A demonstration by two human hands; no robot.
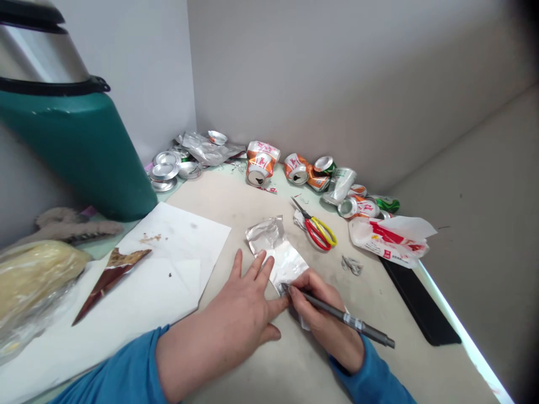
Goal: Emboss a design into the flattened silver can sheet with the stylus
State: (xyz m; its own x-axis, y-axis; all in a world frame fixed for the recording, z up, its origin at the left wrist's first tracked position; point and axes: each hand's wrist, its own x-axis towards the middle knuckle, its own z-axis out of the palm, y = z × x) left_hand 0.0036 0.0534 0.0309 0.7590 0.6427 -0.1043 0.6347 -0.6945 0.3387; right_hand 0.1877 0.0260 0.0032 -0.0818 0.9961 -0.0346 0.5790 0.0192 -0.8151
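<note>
A creased silver metal sheet (284, 259) lies on the beige mat (219, 193) in front of me. My left hand (242, 308) rests flat with its fingers spread, fingertips on the sheet's left and lower edge. My right hand (322, 314) grips a dark grey pen (349, 318), whose tip end meets the lower part of the sheet beside my left index finger and thumb side. Just beyond the sheet, to the right, are scissors (318, 229) with one red and one yellow handle, lying over a crumpled silver scrap.
Crushed cans (261, 163) and can ends (165, 171) line the back wall. A teal bottle (88, 151), white paper (185, 235), a brown pointed piece (109, 280) and bagged food (33, 280) are left. Right are a red-white wrapper (391, 241) and a black phone (421, 303).
</note>
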